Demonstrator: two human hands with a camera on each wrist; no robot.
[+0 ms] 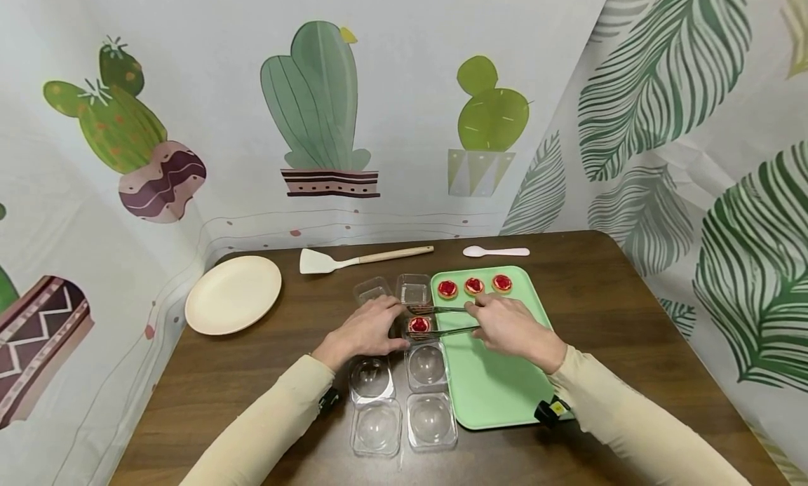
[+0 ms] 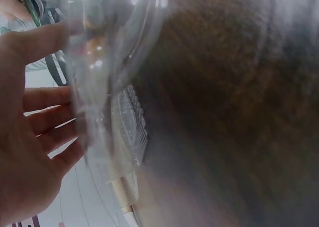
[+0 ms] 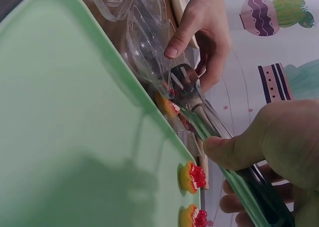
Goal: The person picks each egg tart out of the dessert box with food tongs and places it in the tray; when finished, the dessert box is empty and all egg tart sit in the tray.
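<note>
Fingers of the right hand (image 1: 513, 330) pinch a pair of metal tongs (image 1: 442, 320), whose tips clamp a small red-topped tart (image 1: 419, 325) over a clear plastic box (image 1: 418, 326) just left of the green tray (image 1: 499, 388). Left hand (image 1: 369, 329) rests with fingers (image 3: 180, 35) loosely curved against that box, steadying it; thumb and index touch its edge, not a full grip as far as the right wrist view shows. Left wrist view is blurred, only clear plastic and the palm visible. Three more tarts (image 1: 474, 285) sit in a row at the far end of the tray. Other clear boxes and domed lids (image 1: 404, 402) lie on the counter (image 1: 252, 374) nearer the person, all apart from the tart. Step in hand looks like placing the tart into the box: it is at or just inside the opening, cannot tell whether it touches the bottom. Next move likely calls for easing the tongs apart without tipping the tart, left hand holding the light box so it doesn't slide. Plate (image 1: 233, 294), spatula (image 1: 353, 259) and white spoon (image 1: 495, 251) sit untouched at the far side.
</note>
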